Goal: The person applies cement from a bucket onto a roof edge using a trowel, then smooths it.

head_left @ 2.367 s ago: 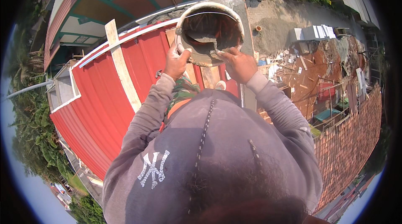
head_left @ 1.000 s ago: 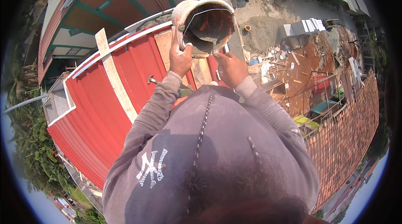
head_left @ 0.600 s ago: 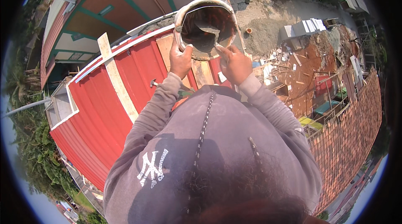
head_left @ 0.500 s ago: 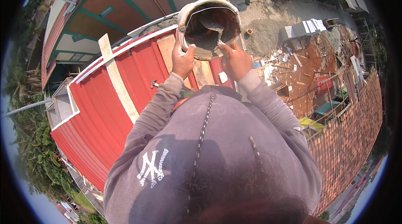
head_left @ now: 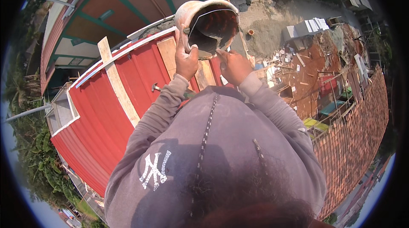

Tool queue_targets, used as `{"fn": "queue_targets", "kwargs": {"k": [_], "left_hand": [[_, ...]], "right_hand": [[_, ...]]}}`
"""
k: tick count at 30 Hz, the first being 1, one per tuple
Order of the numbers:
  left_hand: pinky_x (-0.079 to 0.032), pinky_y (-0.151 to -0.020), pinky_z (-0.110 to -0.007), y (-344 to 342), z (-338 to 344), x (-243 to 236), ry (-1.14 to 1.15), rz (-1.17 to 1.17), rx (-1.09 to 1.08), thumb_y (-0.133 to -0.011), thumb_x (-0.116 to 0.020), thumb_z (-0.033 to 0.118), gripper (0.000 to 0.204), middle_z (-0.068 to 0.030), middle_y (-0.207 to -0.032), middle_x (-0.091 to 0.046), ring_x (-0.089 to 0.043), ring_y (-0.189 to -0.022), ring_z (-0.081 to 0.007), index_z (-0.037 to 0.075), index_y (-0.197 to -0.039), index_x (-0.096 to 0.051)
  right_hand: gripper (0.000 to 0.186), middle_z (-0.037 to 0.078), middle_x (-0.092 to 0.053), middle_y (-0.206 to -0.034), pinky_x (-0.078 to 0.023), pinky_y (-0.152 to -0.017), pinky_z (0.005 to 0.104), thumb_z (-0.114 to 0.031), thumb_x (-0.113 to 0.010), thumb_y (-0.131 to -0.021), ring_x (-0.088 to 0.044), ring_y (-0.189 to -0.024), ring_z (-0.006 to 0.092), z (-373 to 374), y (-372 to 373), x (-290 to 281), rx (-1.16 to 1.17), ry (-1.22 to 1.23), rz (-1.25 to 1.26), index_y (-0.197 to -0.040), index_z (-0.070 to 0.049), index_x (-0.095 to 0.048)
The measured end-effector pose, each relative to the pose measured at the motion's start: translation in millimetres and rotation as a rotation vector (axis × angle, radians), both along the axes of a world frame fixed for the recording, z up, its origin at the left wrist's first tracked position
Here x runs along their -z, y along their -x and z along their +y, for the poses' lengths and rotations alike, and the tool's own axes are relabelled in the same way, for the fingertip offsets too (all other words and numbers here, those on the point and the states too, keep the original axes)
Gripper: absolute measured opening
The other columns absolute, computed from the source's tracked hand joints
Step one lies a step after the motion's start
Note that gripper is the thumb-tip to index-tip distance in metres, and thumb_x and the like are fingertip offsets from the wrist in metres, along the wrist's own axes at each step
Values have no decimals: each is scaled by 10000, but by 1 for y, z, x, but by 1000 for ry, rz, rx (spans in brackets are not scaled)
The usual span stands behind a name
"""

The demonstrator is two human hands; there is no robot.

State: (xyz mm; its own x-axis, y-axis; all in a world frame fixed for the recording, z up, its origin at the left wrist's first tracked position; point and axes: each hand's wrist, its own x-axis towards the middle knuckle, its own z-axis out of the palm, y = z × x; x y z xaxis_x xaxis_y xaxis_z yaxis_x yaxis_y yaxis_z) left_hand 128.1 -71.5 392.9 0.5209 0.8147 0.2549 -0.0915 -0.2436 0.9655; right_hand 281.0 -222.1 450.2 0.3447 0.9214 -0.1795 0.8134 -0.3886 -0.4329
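A pale, mortar-stained bucket [head_left: 183,14] is tipped with its open mouth toward me, above the edge of a red roof. My left hand [head_left: 186,61] grips its left side, thumb near the rim and fingers up along the outer wall. At the lower right of the mouth, my right hand [head_left: 235,67] is closed round the handle end of a trowel [head_left: 207,43]. The trowel's blade reaches down inside the bucket, partly in shadow. A thin wire bail crosses the opening. What lies deep in the bucket is too dark to make out.
Red metal roofing [head_left: 96,117] spreads to the left, with a long plank [head_left: 116,79] across it. A hammer [head_left: 156,87] lies by my left forearm. Below at right are a sand heap [head_left: 268,40], white blocks [head_left: 304,28] and scattered rubble. A tiled roof [head_left: 353,142] stands further right.
The bucket has shifted slightly left and turned. The trowel blade has dropped from the middle of the mouth to its lower side, and my right hand has moved lower and left with it.
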Motion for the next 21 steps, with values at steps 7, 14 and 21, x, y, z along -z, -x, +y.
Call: {"fn": "queue_targets", "kwargs": {"k": [7, 14, 21], "left_hand": [[-334, -1231, -294, -5, 2, -7, -60, -41, -54, -984, -544, -96, 761, -244, -1821, -111, -198, -1676, -270, 45, -1707, -350], [-328, -1276, -348, -19, -23, -9, 20, -89, 58, -1022, -547, -31, 732, -159, -1801, -229, -351, -1596, -232, -36, -1701, -272], [-332, -1270, -345, -28, -12, -2, 1, -67, 77, -1034, -568, -9, 757, -169, -1750, -327, -382, -1572, -226, -45, -1710, -230]], "right_hand": [[513, 303, -742, -1040, -600, -841, 541, -199, -633, -1009, -758, -967, 457, -48, -19, -73, 171, 22, -128, -1481, -2, -589], [463, 362, -733, -967, -607, -780, 531, -220, -588, -1068, -743, -858, 517, -51, -16, -59, 537, 119, 894, -1449, 42, -621], [478, 207, -750, -966, -596, -789, 520, -260, -736, -963, -749, -886, 429, -71, -4, -15, 153, -295, 53, -1423, -134, -693]]}}
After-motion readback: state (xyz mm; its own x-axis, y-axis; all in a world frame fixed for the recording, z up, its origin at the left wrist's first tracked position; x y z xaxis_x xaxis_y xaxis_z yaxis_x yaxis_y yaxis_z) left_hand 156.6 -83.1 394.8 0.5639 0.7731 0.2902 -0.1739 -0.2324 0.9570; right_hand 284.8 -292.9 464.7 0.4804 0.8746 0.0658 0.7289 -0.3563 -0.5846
